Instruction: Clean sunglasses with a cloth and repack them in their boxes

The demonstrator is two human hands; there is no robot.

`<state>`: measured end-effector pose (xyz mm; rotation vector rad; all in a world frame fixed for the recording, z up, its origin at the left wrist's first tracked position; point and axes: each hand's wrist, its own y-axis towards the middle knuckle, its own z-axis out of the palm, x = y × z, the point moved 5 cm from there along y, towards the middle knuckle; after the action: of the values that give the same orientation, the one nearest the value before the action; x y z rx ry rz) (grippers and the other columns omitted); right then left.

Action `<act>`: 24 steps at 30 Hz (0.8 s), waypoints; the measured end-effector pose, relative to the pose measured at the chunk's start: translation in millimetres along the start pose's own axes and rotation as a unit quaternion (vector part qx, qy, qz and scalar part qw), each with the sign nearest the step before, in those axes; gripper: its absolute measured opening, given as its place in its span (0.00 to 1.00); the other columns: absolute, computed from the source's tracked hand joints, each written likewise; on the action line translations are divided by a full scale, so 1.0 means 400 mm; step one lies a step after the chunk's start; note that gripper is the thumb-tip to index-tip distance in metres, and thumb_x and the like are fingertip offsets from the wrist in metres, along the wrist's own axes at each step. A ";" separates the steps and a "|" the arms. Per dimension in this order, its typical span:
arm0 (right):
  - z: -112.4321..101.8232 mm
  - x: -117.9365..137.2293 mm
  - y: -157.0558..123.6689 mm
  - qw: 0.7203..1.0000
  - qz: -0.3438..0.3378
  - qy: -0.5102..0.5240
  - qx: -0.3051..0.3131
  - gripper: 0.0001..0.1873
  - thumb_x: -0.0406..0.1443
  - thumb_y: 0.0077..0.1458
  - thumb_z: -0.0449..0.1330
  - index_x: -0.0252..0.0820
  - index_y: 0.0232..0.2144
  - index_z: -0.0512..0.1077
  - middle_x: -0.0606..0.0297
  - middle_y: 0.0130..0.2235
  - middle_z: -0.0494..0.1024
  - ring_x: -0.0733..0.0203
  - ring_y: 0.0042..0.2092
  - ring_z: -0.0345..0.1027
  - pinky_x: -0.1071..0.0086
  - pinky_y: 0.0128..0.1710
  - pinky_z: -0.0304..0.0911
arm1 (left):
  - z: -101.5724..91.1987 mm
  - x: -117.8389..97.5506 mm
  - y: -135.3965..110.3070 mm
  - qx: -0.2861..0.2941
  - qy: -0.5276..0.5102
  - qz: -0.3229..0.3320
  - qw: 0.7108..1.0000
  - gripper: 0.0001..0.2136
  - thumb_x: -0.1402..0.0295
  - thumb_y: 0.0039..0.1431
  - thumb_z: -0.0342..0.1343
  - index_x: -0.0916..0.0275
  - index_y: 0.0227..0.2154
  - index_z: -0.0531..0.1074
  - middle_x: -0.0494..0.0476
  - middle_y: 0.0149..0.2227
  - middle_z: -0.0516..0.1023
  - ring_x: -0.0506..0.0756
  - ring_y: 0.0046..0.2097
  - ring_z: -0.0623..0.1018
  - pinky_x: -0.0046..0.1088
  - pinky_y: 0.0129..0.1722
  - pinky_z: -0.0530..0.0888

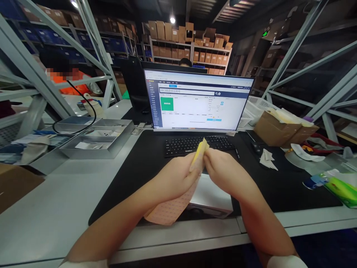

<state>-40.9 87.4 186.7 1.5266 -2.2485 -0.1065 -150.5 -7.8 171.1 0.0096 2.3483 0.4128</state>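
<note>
Both my hands meet above the black desk mat (134, 175), in front of the black keyboard (195, 144). My left hand (178, 176) and my right hand (220, 169) pinch a yellow-backed sheet (199, 153) at its top corner. Its lower part, pale pink with a dot pattern (170, 208), hangs down under my left wrist. Under my hands lies a white flat box (212, 197). The monitor (198, 100) behind the keyboard shows a web page with a green square.
Grey metal trays (97, 139) sit at the left. An open cardboard box (279, 128), paper scraps (267, 158) and a green packet (341, 190) lie at the right. A person in orange (72, 80) is behind the left rack. Shelves of cartons stand at the back.
</note>
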 end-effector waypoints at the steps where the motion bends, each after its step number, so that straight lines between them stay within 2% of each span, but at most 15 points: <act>1: -0.003 -0.003 0.003 1.000 0.000 0.014 -0.001 0.12 0.33 0.69 0.47 0.43 0.31 0.61 0.61 0.33 0.74 0.59 0.34 0.67 0.66 0.33 0.54 | -0.003 0.003 0.001 0.002 -0.006 -0.003 1.000 0.11 0.58 0.69 0.48 0.56 0.46 0.71 0.54 0.42 0.80 0.57 0.41 0.79 0.31 0.39 0.72; 7: -0.020 -0.025 0.021 0.996 -0.002 0.091 0.011 0.16 0.36 0.68 0.48 0.43 0.26 0.62 0.67 0.29 0.72 0.64 0.30 0.64 0.69 0.29 0.54 | -0.024 0.014 0.005 -0.002 -0.037 -0.008 0.999 0.11 0.61 0.68 0.51 0.56 0.49 0.71 0.53 0.44 0.80 0.57 0.42 0.79 0.31 0.40 0.71; 15: -0.049 -0.035 0.026 0.990 -0.006 0.138 -0.007 0.13 0.36 0.66 0.52 0.41 0.28 0.67 0.68 0.29 0.74 0.65 0.31 0.66 0.71 0.30 0.57 | -0.044 0.036 0.020 -0.024 -0.076 -0.020 0.997 0.13 0.63 0.64 0.55 0.57 0.50 0.72 0.55 0.46 0.81 0.59 0.44 0.80 0.34 0.43 0.74; 17: -0.073 -0.037 0.014 0.991 0.001 0.133 -0.033 0.10 0.36 0.64 0.54 0.41 0.32 0.71 0.67 0.30 0.75 0.64 0.31 0.67 0.70 0.31 0.58 | -0.069 0.058 0.026 -0.050 -0.120 -0.034 0.991 0.16 0.62 0.62 0.57 0.60 0.51 0.72 0.57 0.47 0.81 0.60 0.45 0.81 0.36 0.44 0.76; 21: -0.109 -0.035 -0.025 0.993 0.014 0.083 -0.084 0.08 0.37 0.63 0.56 0.42 0.34 0.73 0.66 0.30 0.76 0.62 0.31 0.68 0.70 0.31 0.60 | -0.154 0.110 0.020 -0.153 -0.174 -0.067 0.971 0.20 0.60 0.58 0.61 0.64 0.50 0.72 0.60 0.48 0.81 0.62 0.45 0.82 0.41 0.45 0.79; 24: -0.078 -0.019 -0.053 0.999 0.013 0.027 -0.045 0.07 0.36 0.63 0.56 0.42 0.34 0.73 0.65 0.33 0.78 0.61 0.34 0.71 0.69 0.34 0.60 | -0.215 0.135 0.003 -0.204 -0.148 -0.088 0.964 0.21 0.61 0.57 0.61 0.63 0.52 0.72 0.58 0.49 0.81 0.63 0.46 0.82 0.42 0.46 0.80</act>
<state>-8.2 91.1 206.6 1.4360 -2.1910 -0.1557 -248.1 -25.2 193.2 -0.3098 1.9165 0.7441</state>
